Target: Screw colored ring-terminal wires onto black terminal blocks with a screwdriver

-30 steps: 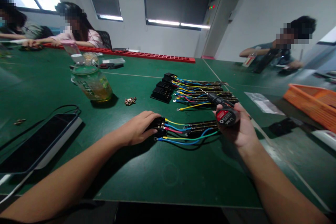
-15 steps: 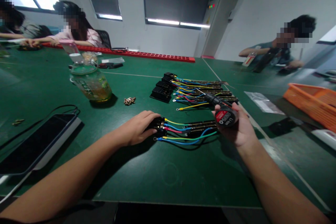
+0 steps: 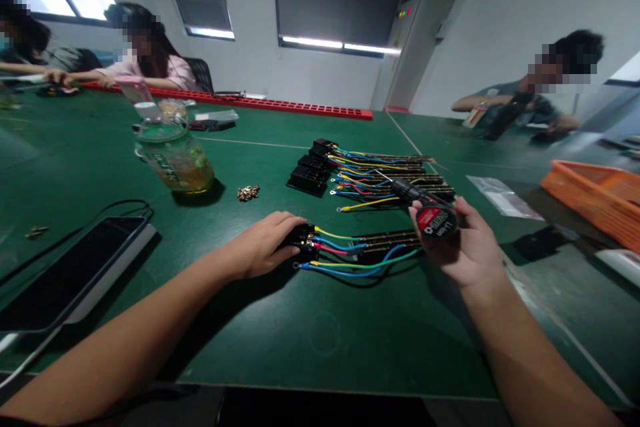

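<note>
My left hand [image 3: 267,243] is closed around a black socket block [image 3: 306,250] at the near end of a wired strip. Yellow, blue, red and green wires [image 3: 345,248] run right from that block along the dark strip [image 3: 390,240]; one blue wire ends in a loose ring terminal [image 3: 297,265]. My right hand [image 3: 463,250] grips a cordless electric screwdriver [image 3: 436,221], its thin bit pointing up and left over more wired strips [image 3: 400,177]. Their black socket blocks [image 3: 307,177] lie beyond my left hand. A small pile of brass screws [image 3: 249,193] sits to their left.
A glass jar of drink [image 3: 175,163] stands at the left, behind a phone [image 3: 75,267] with cables. An orange basket [image 3: 595,193] and a clear plastic bag [image 3: 503,197] are at the right. A red grid strip [image 3: 280,104] runs along the back; other people sit around the table.
My right hand has shifted slightly to the right with the electric screwdriver. My left hand keeps its hold on the socket block.
</note>
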Available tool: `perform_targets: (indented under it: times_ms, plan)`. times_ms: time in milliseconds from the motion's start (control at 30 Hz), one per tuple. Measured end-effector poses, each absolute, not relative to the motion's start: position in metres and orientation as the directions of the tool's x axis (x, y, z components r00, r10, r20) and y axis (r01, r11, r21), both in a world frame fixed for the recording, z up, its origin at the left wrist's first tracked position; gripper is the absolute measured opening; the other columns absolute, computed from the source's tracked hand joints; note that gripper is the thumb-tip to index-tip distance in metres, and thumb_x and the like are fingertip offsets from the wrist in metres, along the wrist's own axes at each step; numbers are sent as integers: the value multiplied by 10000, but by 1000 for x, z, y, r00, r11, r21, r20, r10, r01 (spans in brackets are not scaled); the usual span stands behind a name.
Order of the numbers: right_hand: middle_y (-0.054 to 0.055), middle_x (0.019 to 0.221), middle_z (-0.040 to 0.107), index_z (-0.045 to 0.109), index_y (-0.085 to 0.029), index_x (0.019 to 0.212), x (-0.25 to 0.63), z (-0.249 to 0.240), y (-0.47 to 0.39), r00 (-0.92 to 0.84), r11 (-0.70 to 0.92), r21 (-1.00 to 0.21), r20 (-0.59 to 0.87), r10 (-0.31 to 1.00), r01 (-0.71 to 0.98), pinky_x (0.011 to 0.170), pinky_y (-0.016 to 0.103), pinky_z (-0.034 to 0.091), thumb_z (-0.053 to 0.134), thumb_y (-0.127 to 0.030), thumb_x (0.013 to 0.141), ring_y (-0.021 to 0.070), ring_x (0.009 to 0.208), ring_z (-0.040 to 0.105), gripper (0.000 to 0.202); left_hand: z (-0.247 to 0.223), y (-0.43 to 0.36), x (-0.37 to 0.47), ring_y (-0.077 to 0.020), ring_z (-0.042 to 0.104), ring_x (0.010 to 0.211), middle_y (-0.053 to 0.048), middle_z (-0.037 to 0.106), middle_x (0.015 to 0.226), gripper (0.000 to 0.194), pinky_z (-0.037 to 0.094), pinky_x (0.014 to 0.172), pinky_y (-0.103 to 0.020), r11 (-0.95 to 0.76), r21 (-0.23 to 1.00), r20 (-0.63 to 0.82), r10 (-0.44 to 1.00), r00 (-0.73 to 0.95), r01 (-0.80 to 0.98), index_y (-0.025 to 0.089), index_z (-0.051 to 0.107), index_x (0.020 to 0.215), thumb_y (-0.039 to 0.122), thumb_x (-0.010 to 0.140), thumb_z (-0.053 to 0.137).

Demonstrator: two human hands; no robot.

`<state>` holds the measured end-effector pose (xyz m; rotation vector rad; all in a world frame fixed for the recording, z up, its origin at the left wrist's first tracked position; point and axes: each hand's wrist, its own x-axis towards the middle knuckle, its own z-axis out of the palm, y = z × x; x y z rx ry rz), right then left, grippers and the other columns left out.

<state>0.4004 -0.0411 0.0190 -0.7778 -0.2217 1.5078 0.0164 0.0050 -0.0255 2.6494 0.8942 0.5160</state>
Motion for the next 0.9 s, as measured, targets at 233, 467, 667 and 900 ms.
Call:
perform_targets:
  times_ms: [233, 467, 667, 900]
  plan:
    - [151, 947, 798, 584, -145, 1351, 399, 25, -60, 89, -171, -635, -356, 930, -754, 692, 397, 684, 480, -462, 974, 272, 862, 800, 503, -24, 5, 17, -296, 582, 1207, -161, 599, 1324, 431, 503, 1057, -505, -767, 382, 236, 620, 748, 515, 171, 479, 1411, 302, 1004, 540]
    - [157, 956, 791, 636, -152, 1257, 383, 29, -69, 285, -43, -737, -314, 906, -674, 694, 316, 681, 558, -366, 969, 245, 844, 800, 367, -25, 5, 17, -293, 580, 1218, -159, 592, 1336, 436, 498, 1070, -495, -771, 371, 240, 617, 749, 517, 170, 472, 1417, 294, 1005, 540]
    - [-1, 955, 737, 640, -224, 1050, 365, 21, -79, 412, 86, -841, -170, 895, -534, 820, 447, 695, 931, -344, 660, 191, 808, 755, 502, -27, 6, 17, -294, 585, 1201, -160, 597, 1324, 430, 509, 1053, -494, -775, 358, 243, 616, 750, 520, 161, 479, 1407, 290, 1002, 548]
    - [9, 1208, 644, 446, -326, 1390, 351, 21, -90, 477, 164, -938, -1, 879, -304, 912, 399, 651, 1027, -324, 429, 180, 936, 730, 1123, -27, 5, 17, -299, 584, 1210, -163, 600, 1332, 438, 505, 1060, -513, -767, 378, 246, 622, 743, 518, 170, 482, 1411, 288, 996, 557]
